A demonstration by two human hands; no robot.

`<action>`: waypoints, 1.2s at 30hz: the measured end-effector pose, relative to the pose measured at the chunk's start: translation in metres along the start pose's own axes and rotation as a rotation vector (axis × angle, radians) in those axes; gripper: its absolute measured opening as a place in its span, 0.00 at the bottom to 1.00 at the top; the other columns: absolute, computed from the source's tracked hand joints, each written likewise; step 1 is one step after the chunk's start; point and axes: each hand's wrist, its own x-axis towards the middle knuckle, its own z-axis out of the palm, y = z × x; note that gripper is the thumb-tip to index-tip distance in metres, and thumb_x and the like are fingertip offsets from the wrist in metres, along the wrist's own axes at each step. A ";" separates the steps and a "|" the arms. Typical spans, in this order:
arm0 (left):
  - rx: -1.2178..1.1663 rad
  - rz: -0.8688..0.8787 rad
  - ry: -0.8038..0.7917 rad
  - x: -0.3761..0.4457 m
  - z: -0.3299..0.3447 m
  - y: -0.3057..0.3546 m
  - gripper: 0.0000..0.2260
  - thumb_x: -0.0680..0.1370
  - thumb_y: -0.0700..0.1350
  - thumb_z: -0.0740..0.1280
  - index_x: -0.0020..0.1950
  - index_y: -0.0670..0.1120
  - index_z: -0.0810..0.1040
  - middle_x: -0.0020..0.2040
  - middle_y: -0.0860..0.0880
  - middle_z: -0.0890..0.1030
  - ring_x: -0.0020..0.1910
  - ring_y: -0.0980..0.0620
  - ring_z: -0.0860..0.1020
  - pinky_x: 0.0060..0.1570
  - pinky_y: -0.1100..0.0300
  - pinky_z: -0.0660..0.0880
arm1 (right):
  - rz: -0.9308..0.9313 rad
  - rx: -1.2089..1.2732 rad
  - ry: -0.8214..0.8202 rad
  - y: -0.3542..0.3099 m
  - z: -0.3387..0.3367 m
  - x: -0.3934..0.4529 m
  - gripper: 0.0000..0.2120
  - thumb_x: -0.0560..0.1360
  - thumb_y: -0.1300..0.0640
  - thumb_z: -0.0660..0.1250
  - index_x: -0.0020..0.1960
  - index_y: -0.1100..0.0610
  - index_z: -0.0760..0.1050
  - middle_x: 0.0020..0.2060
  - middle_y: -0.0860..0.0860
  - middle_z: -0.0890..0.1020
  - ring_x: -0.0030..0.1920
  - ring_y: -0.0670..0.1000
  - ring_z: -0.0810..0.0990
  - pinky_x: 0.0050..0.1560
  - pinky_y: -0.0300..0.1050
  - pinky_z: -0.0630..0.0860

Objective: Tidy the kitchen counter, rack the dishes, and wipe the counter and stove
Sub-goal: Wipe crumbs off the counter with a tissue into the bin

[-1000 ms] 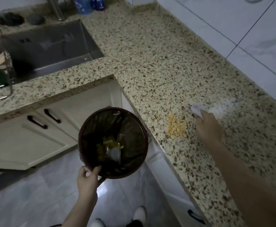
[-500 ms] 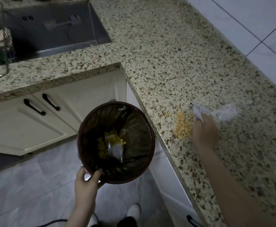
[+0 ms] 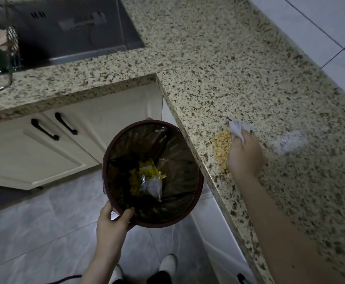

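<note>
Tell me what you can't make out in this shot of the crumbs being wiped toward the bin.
Head view:
- Right hand covers part of the yellow crumbs and most of the white cloth, so the pile's full extent is unknown.
- Trash bin: contents are dark; only a yellow wrapper is readable.
- Dish rack: cut off by the left edge.
- White smear: blurred, powder or wetness unclear.

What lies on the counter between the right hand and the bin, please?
In the head view, a pile of yellow crumbs lies beside the right hand, then a bare strip of counter edge before the bin.
</note>
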 end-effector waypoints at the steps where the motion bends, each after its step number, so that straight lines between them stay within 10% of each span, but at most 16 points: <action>1: -0.003 -0.007 0.007 0.000 0.000 0.000 0.08 0.74 0.33 0.68 0.44 0.46 0.77 0.44 0.46 0.76 0.36 0.52 0.81 0.36 0.58 0.81 | -0.013 -0.001 0.001 -0.001 0.002 -0.001 0.21 0.72 0.53 0.51 0.57 0.54 0.77 0.46 0.54 0.77 0.39 0.53 0.71 0.39 0.43 0.64; 13: 0.020 -0.053 0.001 0.001 0.003 0.001 0.05 0.73 0.32 0.67 0.44 0.40 0.75 0.50 0.36 0.73 0.37 0.47 0.79 0.35 0.59 0.79 | -0.076 0.008 -0.062 -0.050 0.034 -0.048 0.17 0.76 0.53 0.54 0.57 0.52 0.78 0.44 0.49 0.78 0.37 0.49 0.72 0.36 0.41 0.67; 22: -0.056 -0.032 -0.037 0.006 -0.007 0.010 0.09 0.72 0.32 0.67 0.39 0.46 0.76 0.36 0.51 0.79 0.36 0.53 0.79 0.34 0.59 0.79 | -0.146 -0.012 -0.666 -0.059 0.090 -0.162 0.10 0.78 0.57 0.57 0.54 0.57 0.75 0.53 0.53 0.77 0.50 0.56 0.78 0.43 0.43 0.67; 27: -0.073 -0.080 -0.040 0.007 -0.008 0.013 0.08 0.73 0.33 0.67 0.39 0.46 0.75 0.41 0.46 0.79 0.40 0.49 0.80 0.36 0.55 0.80 | -0.278 0.144 -0.435 -0.063 0.071 -0.138 0.14 0.77 0.55 0.55 0.59 0.55 0.74 0.49 0.48 0.75 0.43 0.50 0.76 0.35 0.41 0.66; 36: -0.080 -0.081 -0.054 0.011 -0.008 0.021 0.07 0.73 0.33 0.67 0.41 0.45 0.76 0.38 0.50 0.79 0.37 0.53 0.80 0.31 0.61 0.79 | -0.368 -0.194 -0.486 -0.048 0.073 -0.122 0.08 0.79 0.58 0.57 0.53 0.58 0.73 0.49 0.54 0.75 0.41 0.57 0.77 0.32 0.43 0.62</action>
